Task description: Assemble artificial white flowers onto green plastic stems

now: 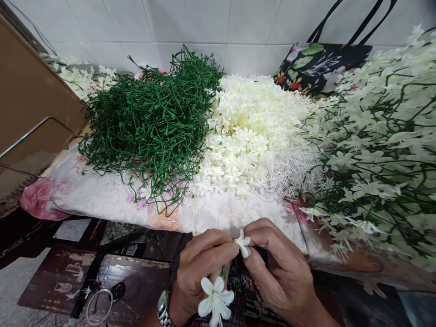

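My left hand (206, 259) is closed on an artificial flower stem, mostly hidden by the fingers. From below that hand hangs an open white flower (215, 299) on a short green end of stem. At its fingertips is the base of a second white blossom (242, 244). My right hand (277, 265) pinches this blossom's petals between thumb and forefinger. Both hands are close together in front of the table's near edge. Behind them lie a heap of loose white blossoms (238, 150), a tangle of green plastic stems (153, 122) and a small pile of thin white stamens (298, 172).
Assembled white flower sprays (381, 154) are heaped at the right. A floral cloth (102, 195) covers the table. A black flowered bag (316, 66) leans against the tiled wall, and a cardboard box (34, 91) stands at the left. Below is a brown wooden board (136, 281).
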Action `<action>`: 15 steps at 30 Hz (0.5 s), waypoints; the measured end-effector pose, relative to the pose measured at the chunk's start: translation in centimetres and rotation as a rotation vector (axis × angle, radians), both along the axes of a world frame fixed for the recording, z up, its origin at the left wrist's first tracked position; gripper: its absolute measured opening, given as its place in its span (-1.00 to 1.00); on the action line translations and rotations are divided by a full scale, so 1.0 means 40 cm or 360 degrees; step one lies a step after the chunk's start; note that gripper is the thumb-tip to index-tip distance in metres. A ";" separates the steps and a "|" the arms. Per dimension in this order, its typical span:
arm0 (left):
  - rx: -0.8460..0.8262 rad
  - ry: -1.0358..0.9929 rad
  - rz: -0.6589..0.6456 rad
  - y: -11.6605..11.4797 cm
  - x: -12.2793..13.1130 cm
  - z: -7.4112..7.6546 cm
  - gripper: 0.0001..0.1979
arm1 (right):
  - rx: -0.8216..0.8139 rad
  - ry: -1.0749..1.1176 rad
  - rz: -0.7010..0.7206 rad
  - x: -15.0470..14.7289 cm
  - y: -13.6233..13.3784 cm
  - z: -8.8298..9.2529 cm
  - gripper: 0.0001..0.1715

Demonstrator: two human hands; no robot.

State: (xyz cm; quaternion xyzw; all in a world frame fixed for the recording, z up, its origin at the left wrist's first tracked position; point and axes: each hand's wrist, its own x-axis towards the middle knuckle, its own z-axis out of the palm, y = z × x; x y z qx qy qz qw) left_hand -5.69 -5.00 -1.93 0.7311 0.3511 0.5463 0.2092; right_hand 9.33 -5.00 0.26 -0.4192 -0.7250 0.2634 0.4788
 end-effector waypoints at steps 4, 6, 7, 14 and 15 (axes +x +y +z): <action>-0.0056 -0.0098 -0.0015 0.010 0.019 0.015 -0.89 | 0.0016 -0.0028 -0.0039 0.004 -0.006 -0.013 -0.83; -0.0122 -0.0126 -0.0007 0.014 0.028 0.023 -0.92 | -0.0010 -0.0042 -0.0076 0.006 -0.009 -0.017 -0.85; -0.0173 -0.0143 -0.0005 0.015 0.031 0.026 -0.93 | -0.0033 -0.0047 -0.0095 0.006 -0.010 -0.018 -0.86; -0.0434 -0.0268 -0.0019 0.015 0.043 0.021 -0.91 | -0.0179 -0.0014 -0.0192 0.009 -0.013 -0.013 -0.91; -0.0400 -0.0248 -0.0017 0.015 0.044 0.020 -0.91 | -0.0186 -0.0005 -0.0183 0.010 -0.014 -0.012 -0.91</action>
